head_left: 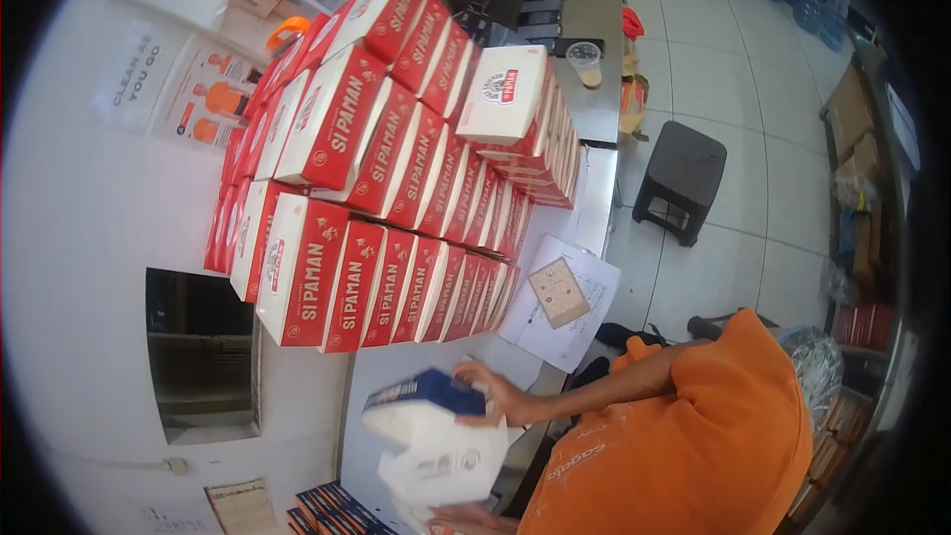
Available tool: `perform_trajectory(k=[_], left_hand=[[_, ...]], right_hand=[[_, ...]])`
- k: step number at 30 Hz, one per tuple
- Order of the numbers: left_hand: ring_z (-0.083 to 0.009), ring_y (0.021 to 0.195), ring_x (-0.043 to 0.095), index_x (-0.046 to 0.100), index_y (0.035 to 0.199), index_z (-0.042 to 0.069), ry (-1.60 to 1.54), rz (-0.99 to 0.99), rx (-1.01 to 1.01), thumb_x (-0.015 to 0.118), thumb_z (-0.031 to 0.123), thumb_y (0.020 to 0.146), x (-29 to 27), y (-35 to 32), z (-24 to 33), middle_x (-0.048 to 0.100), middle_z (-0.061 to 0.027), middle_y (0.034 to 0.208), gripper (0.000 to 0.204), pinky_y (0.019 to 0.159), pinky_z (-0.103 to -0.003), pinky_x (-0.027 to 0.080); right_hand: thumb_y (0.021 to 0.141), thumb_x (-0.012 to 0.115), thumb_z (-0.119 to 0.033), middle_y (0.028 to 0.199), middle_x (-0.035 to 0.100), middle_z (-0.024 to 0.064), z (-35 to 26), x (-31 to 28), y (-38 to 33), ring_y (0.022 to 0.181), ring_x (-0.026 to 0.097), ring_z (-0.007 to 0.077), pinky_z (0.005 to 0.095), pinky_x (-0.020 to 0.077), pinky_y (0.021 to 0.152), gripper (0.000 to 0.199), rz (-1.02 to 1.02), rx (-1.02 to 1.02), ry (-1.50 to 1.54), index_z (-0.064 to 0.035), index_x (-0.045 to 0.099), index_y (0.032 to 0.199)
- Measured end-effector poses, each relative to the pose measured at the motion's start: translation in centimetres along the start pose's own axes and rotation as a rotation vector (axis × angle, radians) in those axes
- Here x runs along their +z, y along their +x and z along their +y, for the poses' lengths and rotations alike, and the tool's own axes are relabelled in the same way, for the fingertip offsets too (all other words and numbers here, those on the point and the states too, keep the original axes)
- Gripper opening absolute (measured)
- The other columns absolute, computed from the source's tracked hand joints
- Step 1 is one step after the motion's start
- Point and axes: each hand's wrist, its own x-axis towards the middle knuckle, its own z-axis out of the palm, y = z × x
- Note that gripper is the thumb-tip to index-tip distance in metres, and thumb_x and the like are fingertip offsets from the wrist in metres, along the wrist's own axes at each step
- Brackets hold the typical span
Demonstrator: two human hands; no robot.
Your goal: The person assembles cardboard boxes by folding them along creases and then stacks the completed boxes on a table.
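Note:
A white cardboard box with a dark blue panel [441,456] is held over the white table at the lower middle, its flaps partly folded. The fingers of my right hand [490,396] curl over its upper edge, beside the blue panel. My left hand [466,518] grips the lower edge of the same box, close to the bottom of the picture and partly cut off. Orange cloth [684,446] covers my upper body and right sleeve. Just beyond the box rise stacked red and white cartons [396,188], several rows high.
Further cartons [510,104] stand in a pile at the back. A paper sheet [584,327] with a tan card [559,293] lies on the table. Flat dark blue cardboard pieces [337,510] lie at the lower left. A dark stool [680,178] stands on the tiled floor; a cup [585,64] sits on the metal counter.

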Motion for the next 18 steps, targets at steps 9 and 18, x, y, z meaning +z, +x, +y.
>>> perform_trajectory(k=[9,18], left_hand=[[-0.0265,0.115,0.055,0.048,0.132,-0.003,-0.304,-0.363,-0.041,0.056,0.039,0.093,3.6,0.6,1.0,0.057,-0.0157,0.126,0.057,0.099,-0.038,0.045],[-0.0288,0.118,0.054,0.047,0.135,0.000,-1.143,-0.657,-0.306,0.057,0.044,0.093,4.6,-1.3,1.8,0.056,-0.0157,0.128,0.061,0.103,-0.040,0.043]], right_hand=[[0.096,0.059,-0.018,0.109,0.059,0.0066,3.0,3.8,-2.3,0.105,0.059,0.0158,0.0282,0.0501,0.087,0.039,-0.295,0.310,0.453,-0.0055,0.052,0.132],[0.093,0.057,-0.005,0.149,0.032,0.0253,-2.3,7.7,-6.1,0.141,0.030,0.0320,0.0403,0.0255,0.116,0.061,-0.222,0.085,0.080,-0.0041,0.022,0.144]])
